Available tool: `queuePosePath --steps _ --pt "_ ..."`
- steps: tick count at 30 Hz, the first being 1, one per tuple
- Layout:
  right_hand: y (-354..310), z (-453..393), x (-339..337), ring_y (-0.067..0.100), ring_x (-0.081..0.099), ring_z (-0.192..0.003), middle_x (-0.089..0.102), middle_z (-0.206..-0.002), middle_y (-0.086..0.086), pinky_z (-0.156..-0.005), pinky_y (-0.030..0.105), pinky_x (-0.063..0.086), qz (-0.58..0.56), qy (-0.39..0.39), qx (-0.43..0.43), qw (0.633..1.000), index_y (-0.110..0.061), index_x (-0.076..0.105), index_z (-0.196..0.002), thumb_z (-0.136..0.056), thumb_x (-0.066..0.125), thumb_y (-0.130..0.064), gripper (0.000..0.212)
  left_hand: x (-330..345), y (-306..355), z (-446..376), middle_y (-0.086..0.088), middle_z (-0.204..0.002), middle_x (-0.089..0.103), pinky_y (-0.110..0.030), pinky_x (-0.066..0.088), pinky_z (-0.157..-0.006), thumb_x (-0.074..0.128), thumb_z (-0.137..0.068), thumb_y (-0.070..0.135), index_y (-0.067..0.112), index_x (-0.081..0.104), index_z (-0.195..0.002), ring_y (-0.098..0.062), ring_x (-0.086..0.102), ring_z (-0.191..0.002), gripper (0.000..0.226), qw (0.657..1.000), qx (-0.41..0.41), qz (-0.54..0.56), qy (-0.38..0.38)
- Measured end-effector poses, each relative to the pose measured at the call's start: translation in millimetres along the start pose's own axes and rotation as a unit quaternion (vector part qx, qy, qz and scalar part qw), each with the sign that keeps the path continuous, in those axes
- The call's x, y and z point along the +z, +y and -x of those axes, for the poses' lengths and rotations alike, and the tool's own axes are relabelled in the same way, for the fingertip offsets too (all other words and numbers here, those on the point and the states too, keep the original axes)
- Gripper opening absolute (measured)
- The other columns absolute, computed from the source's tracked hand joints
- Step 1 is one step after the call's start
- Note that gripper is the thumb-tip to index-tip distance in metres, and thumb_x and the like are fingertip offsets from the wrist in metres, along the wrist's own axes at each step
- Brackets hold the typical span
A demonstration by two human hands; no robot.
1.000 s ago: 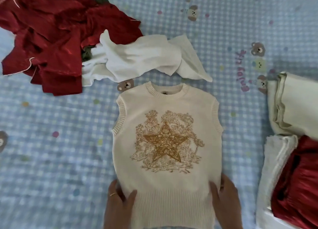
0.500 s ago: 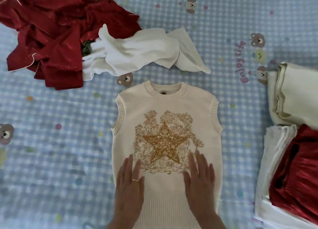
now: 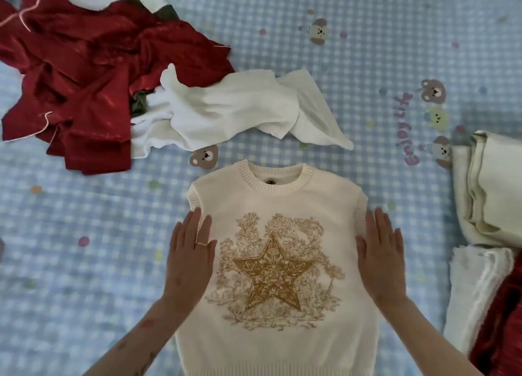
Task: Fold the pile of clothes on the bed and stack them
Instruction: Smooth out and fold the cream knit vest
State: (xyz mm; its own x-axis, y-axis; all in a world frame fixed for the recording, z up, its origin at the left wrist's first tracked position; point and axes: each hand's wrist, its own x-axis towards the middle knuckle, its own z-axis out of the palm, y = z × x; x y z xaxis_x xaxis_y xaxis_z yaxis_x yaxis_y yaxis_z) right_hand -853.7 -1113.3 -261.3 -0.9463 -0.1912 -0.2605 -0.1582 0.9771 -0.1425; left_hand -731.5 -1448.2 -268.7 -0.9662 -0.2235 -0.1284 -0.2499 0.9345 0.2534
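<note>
Both hands are lying flat with fingers straight on the cream knitted sleeveless vest with a gold star print (image 3: 278, 262), holding nothing: left hand (image 3: 190, 258) pressing beside the star's left point, right hand (image 3: 380, 258) beside its right. Since half a second ago they are sitting higher and wider apart. Vest is lying face up on the blue checked bear-print bedsheet (image 3: 84, 262), long axis running toward-and-away, collar pointing away; crumpled white garment (image 3: 226, 113) just beyond collar.
</note>
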Motion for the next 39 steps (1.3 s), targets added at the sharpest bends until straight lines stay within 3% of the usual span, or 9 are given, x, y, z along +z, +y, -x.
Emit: queuePosePath --steps 5,8,17,25,28,29,33,36,39 --pt "-33 -96 -13 0.031 0.033 -0.136 0.035 -0.147 0.015 -0.113 0.042 0.025 -0.055 -0.053 -0.015 0.997 -0.006 0.027 -0.146 -0.094 0.053 -0.022 0.060 -13 23 -131 -0.014 -0.152 0.028 -0.043 0.017 -0.118 0.055 -0.092 0.025 0.010 0.023 -0.148 -0.031 0.021 -0.143 0.067 0.997 -0.044 0.024 -0.058" --pt "-33 -114 -28 0.030 0.054 -0.105 0.054 -0.113 0.009 -0.084 0.037 0.041 -0.077 -0.052 -0.040 0.995 -0.007 0.055 -0.118 -0.092 0.056 -0.020 0.030 -22 24 -149 -0.009 -0.127 0.050 -0.037 0.040 -0.098 0.057 -0.089 0.021 0.013 0.048 -0.132 -0.028 0.050 -0.117 0.045 0.993 -0.039 0.060 -0.094" --pt "8 70 -101 0.000 0.055 -0.085 0.052 -0.098 -0.012 -0.076 0.010 0.041 -0.186 -0.060 -0.173 0.965 -0.020 0.066 -0.098 -0.089 0.055 -0.018 0.014 -83 27 62 0.019 -0.091 0.047 -0.013 0.043 -0.072 0.055 -0.085 0.002 0.022 0.052 -0.096 0.003 0.048 -0.084 0.023 0.951 0.002 0.303 -0.064" --pt "35 184 -48 0.010 0.060 -0.053 0.066 -0.071 -0.002 -0.048 0.016 0.044 -0.023 -0.122 -0.297 0.947 -0.019 0.075 -0.070 -0.102 0.024 -0.037 0.063 -30 29 208 0.031 -0.065 0.054 -0.002 0.035 -0.064 0.061 -0.066 0.058 0.041 0.065 -0.060 0.014 0.045 -0.068 0.019 0.944 0.095 0.065 -0.308" --pt "21 194 -43 0.012 0.067 -0.058 0.071 -0.077 -0.002 -0.050 0.015 0.050 0.015 -0.182 -0.234 0.955 -0.020 0.076 -0.072 -0.064 0.083 -0.021 0.011 -4 24 227 0.021 -0.068 0.063 -0.017 0.040 -0.076 0.046 -0.072 0.032 0.029 0.071 -0.060 0.001 0.054 -0.074 0.028 0.958 0.165 0.087 -0.218" --pt "10 193 -39 0.013 0.067 -0.064 0.070 -0.081 -0.004 -0.053 0.016 0.051 -0.018 -0.164 -0.198 0.966 -0.021 0.074 -0.078 -0.046 0.089 -0.009 0.037 -4 22 226 0.014 -0.076 0.065 -0.020 0.040 -0.079 0.043 -0.074 0.028 0.026 0.073 -0.069 -0.005 0.054 -0.078 0.031 0.968 0.176 0.084 -0.161" --pt "-93 143 -34 0.014 0.058 -0.091 0.062 -0.101 -0.005 -0.077 0.023 0.051 -0.151 -0.061 -0.157 0.974 -0.019 0.062 -0.108 -0.086 0.063 -0.012 0.023 -6 25 217 -0.018 -0.110 0.058 -0.035 0.036 -0.093 0.053 -0.078 0.033 0.002 0.062 -0.111 -0.030 0.048 -0.101 0.047 0.966 -0.182 0.181 0.013" --pt "-177 89 -5 0.021 0.047 -0.118 0.055 -0.127 0.002 -0.100 0.034 0.040 -0.154 -0.161 -0.220 0.949 -0.015 0.050 -0.132 -0.094 0.053 -0.023 0.039 -8 41 199 -0.021 -0.111 0.054 -0.041 0.043 -0.088 0.078 -0.072 0.018 -0.004 0.051 -0.120 -0.035 0.053 -0.100 0.060 0.814 -0.480 0.326 -0.015" --pt "-226 62 28 0.024 0.042 -0.119 0.052 -0.127 0.004 -0.102 0.036 0.029 -0.071 -0.306 -0.269 0.910 -0.018 0.050 -0.127 -0.091 0.053 -0.035 0.040 -6 42 197 -0.011 -0.099 0.051 -0.026 0.036 -0.072 0.086 -0.059 0.003 -0.001 0.047 -0.112 -0.025 0.054 -0.090 0.066 0.722 -0.556 0.405 -0.077"
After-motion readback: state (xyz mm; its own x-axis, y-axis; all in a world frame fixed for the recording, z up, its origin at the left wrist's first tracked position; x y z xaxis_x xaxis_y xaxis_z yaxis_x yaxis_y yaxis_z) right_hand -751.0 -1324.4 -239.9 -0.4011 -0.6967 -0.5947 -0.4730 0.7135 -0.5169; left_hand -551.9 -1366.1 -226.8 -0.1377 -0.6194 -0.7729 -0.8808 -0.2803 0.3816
